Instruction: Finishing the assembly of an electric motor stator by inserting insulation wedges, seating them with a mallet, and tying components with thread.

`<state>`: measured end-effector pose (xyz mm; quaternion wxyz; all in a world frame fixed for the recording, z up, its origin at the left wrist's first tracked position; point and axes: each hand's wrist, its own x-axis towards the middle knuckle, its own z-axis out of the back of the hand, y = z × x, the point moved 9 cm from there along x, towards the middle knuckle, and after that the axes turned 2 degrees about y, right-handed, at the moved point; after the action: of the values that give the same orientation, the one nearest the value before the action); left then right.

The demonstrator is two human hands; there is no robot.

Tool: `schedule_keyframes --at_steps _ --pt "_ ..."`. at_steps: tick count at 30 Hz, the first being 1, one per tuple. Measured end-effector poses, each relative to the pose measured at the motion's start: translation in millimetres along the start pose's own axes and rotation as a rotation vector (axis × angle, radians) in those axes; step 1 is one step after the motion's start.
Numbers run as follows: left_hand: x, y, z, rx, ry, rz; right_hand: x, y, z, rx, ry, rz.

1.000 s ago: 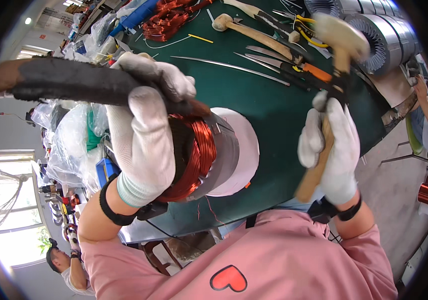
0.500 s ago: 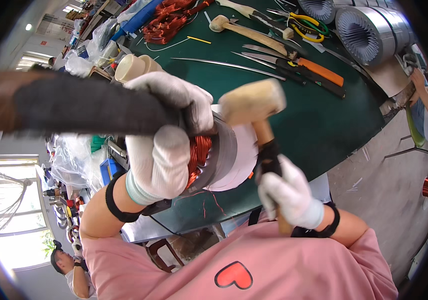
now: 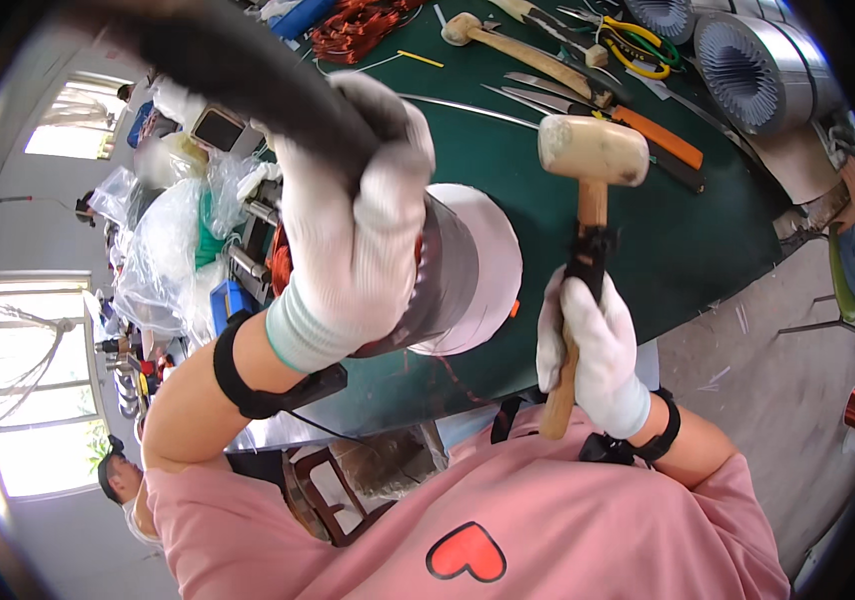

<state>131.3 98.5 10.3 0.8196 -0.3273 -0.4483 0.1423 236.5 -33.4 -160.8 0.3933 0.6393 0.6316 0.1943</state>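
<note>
My left hand (image 3: pixel 353 230), in a white knit glove with a green cuff, is closed around a long dark bar (image 3: pixel 248 80), blurred and close to the camera. Just below that hand stands a grey cylindrical motor stator (image 3: pixel 453 270) with red copper windings (image 3: pixel 281 262) showing at its side; the glove hides much of it. A white round sheet (image 3: pixel 498 250) lies at the stator's right. My right hand (image 3: pixel 598 345), also gloved, grips a mallet (image 3: pixel 596 150) by its wooden, black-wrapped handle. The pale mallet head points up, apart from the stator.
A green table (image 3: pixel 688 240) carries another mallet (image 3: pixel 463 30), orange-handled scissors or shears (image 3: pixel 658 135), yellow-handled pliers (image 3: pixel 648 50) and copper wire bundles (image 3: pixel 353 30). More stator cores (image 3: pixel 748 75) stand far right. Plastic bags (image 3: pixel 163 260) crowd the left; another person (image 3: pixel 123 475) is beyond.
My left hand has risen with the bar, whose far end now tilts up. The mallet has swung right, away from the stator, and stands more upright. The view has shifted slightly.
</note>
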Motion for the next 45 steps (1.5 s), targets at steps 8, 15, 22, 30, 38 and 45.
schedule_keyframes --at_steps 8,15,22,30,38,45 --pt "9.6 8.7 10.5 -0.105 -0.139 0.124 -2.0 -3.2 4.1 -0.070 0.062 -0.110" --pt "0.0 -18.5 18.0 -0.339 0.252 0.105 -8.4 57.1 36.7 0.044 -0.257 0.287" --pt "-15.5 11.8 24.0 -0.478 -0.091 0.274 -27.4 -21.5 -28.6 -0.225 0.252 0.266" --pt "4.2 3.5 0.7 -0.345 0.134 0.213 -3.4 -9.3 -21.6 -0.363 0.252 0.391" --pt "-7.2 0.1 4.5 -0.290 0.077 0.088 7.8 60.5 -0.8 -0.189 0.083 0.219" --pt "-2.2 1.1 -3.0 -0.357 0.101 0.028 -11.6 -15.2 -19.4 -0.401 0.230 -0.054"
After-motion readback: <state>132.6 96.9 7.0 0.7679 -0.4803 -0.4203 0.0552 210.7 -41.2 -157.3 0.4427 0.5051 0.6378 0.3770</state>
